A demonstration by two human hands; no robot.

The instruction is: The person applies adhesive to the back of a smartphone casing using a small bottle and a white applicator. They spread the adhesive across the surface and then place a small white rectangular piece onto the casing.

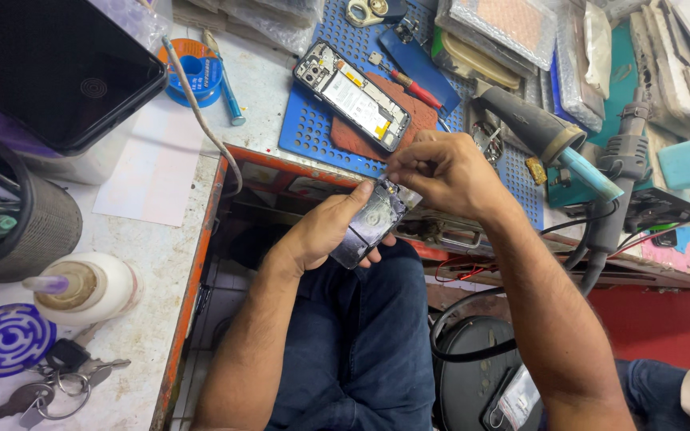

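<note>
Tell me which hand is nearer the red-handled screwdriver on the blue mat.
Right. The right hand sits just below the red-handled screwdriver, pinching the top edge of the phone back cover. The left hand cradles that cover lower down, farther off.

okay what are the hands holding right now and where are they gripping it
The left hand cradles a grey phone back cover from underneath, thumb on its left edge. The right hand pinches at the cover's top corner; whether it holds a small tool cannot be told.
</note>
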